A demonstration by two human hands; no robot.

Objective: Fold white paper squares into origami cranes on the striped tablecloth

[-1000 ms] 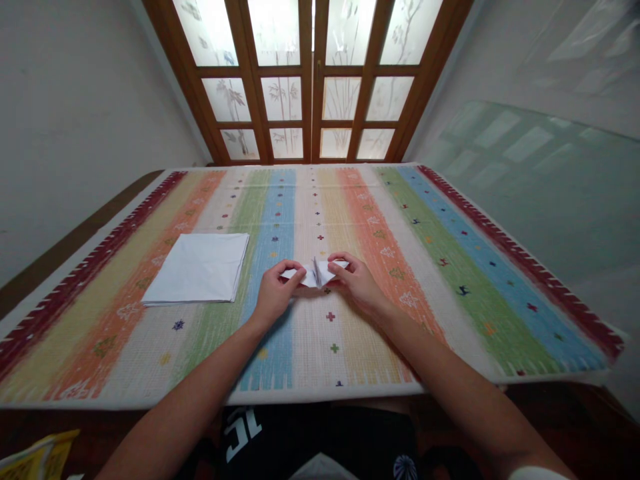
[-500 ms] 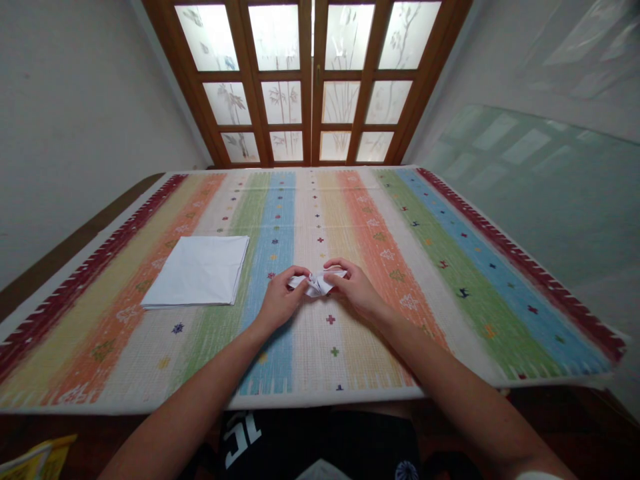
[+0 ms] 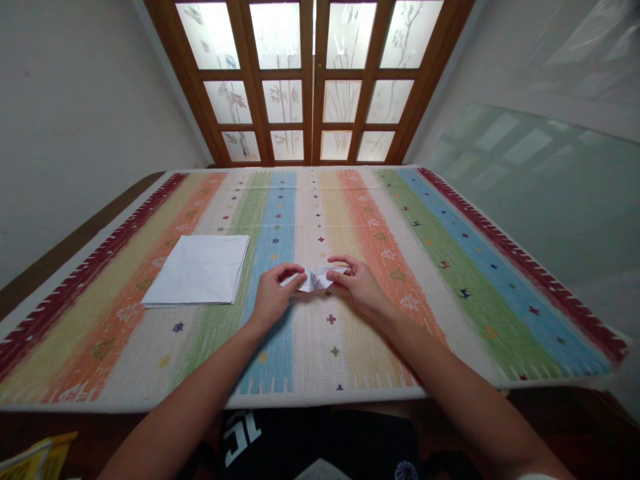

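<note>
A small piece of folded white paper (image 3: 316, 280) is held between my two hands, just above the striped tablecloth. My left hand (image 3: 275, 290) pinches its left end between thumb and fingers. At the other end, my right hand (image 3: 357, 283) grips it with the thumb in front and the fingers behind. Creased flaps meet in the middle of the piece, which dips between the hands. To the left lies a stack of white square paper sheets (image 3: 197, 270), flat on the cloth and apart from both hands.
The striped tablecloth (image 3: 330, 370) covers the table, its near edge just in front of my lap. Wooden doors with frosted panes (image 3: 313, 113) stand beyond the far edge. A greenish glass panel (image 3: 540, 180) is at the right wall. Something yellow (image 3: 40, 460) sits low at the left.
My left hand has shifted slightly left, and the hands are a little farther apart. The folded paper looks more spread out, its middle flaps more visible.
</note>
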